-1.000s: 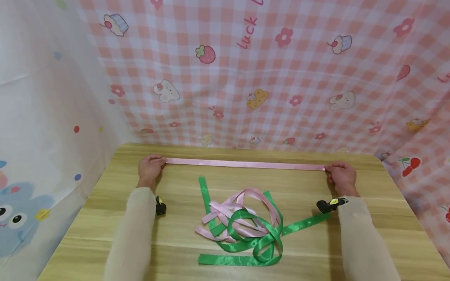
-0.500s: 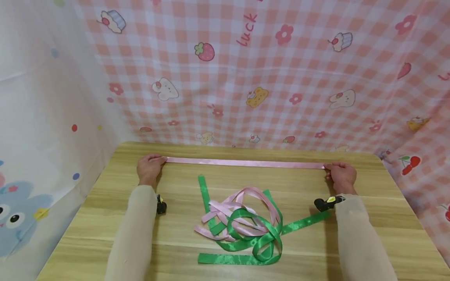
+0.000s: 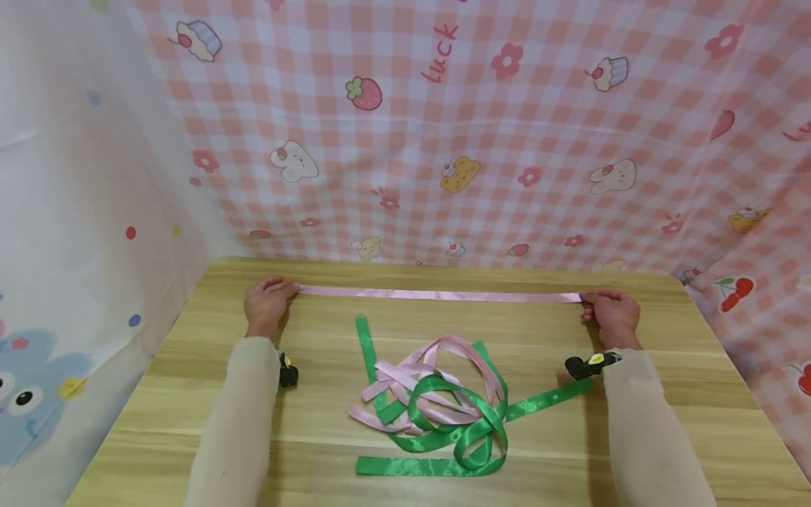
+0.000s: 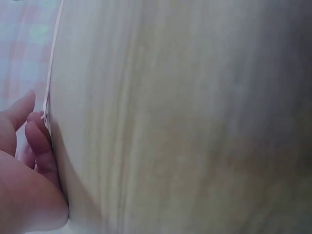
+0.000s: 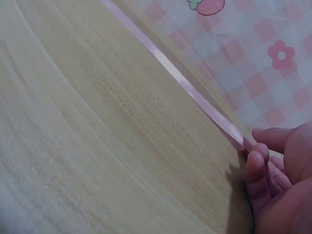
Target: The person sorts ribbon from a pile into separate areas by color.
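A pink satin ribbon (image 3: 437,294) stretches straight across the far part of the wooden table (image 3: 329,415). My left hand (image 3: 267,307) pinches its left end; in the left wrist view the ribbon (image 4: 52,58) shows edge-on as a thin line running up from the fingertips. At the other end my right hand (image 3: 613,315) pinches the ribbon between thumb and finger. The right wrist view shows the ribbon (image 5: 180,78) running flat and shiny from those fingertips, close over the tabletop.
Nearer the body lies a loose tangle of green ribbon (image 3: 421,467) and pink ribbon (image 3: 453,343). One green tail (image 3: 548,399) reaches toward the right wrist camera (image 3: 586,366). A pink checked cloth (image 3: 405,141) hangs behind the table's far edge, a white cloth (image 3: 82,183) at left.
My right hand has shifted very slightly left, level with the left one, so the ribbon lies nearly level. Both hands keep their pinch; the tangle is unmoved.
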Demonstrator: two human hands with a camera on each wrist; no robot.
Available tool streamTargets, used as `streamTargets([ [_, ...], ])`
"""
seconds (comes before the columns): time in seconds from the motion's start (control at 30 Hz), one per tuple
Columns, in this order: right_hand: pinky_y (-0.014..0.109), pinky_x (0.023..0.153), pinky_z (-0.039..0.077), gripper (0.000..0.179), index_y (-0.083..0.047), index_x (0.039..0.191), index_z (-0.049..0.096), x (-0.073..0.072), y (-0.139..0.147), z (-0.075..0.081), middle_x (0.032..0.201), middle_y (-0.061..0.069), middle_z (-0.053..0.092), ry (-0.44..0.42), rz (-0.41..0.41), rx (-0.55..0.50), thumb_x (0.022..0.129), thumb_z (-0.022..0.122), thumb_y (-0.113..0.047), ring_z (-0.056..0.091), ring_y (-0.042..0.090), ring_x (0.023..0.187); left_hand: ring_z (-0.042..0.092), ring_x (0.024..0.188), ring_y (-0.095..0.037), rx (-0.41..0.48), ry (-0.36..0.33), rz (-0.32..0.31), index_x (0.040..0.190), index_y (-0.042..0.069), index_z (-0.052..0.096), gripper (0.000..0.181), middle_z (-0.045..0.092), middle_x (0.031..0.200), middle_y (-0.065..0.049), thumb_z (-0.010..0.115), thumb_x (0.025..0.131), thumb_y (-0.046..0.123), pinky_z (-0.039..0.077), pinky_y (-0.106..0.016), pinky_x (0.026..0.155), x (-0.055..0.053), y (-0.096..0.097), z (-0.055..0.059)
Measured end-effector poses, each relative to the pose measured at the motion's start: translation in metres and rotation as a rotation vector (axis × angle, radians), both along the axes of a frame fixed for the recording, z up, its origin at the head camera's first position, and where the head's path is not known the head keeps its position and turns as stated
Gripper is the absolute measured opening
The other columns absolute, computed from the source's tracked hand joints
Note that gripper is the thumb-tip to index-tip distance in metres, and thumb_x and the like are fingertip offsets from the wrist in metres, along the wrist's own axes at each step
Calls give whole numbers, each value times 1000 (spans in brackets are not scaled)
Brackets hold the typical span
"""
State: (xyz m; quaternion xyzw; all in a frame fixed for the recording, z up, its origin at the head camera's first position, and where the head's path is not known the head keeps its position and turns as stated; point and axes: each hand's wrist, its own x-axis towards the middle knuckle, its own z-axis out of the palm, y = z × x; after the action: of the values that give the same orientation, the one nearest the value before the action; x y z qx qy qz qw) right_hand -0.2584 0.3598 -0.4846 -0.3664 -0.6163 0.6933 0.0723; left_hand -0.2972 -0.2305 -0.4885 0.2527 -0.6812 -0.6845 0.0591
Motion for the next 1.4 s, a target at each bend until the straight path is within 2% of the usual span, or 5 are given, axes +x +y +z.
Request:
streamTargets([
  [0.3,24,42,50,37,-15,104,38,10,2,8,62,-4,64,43,30,-35,90,70,-6,55,8,42,60,84,-6,302,72,-12,149,6,33,74,54,117,0,69,86,-9,56,-22,83,0,-3,-1],
  [0.53,20,46,45,42,-2,125,47,17,-15,11,67,-11,53,4,156,392,91,67,-16,51,2,48,52,109,-16,-235,65,-186,141,1,43,55,51,135,-15,68,92,7,47,-16,80,24,3,1],
  [0.67,20,55,48,34,5,121,53,24,-41,16,77,-7,57,71,368,558,95,61,-15,55,4,61,52,119,-29,-338,65,-348,141,0,42,52,50,141,-20,65,95,10,47,-26,87,38,15,12],
  [1.03,28,62,51,14,4,100,61,45,-133,24,90,19,64,288,983,548,95,64,-9,59,23,75,58,112,-30,-315,120,-737,134,1,50,45,60,130,-22,67,93,9,52,-33,89,66,97,33],
  [1.4,27,69,47,5,-1,98,62,56,-163,20,89,11,64,292,1110,601,94,63,-4,56,19,80,61,105,-25,-299,110,-978,131,0,53,44,61,122,-21,70,91,8,53,-37,89,77,165,32],
])
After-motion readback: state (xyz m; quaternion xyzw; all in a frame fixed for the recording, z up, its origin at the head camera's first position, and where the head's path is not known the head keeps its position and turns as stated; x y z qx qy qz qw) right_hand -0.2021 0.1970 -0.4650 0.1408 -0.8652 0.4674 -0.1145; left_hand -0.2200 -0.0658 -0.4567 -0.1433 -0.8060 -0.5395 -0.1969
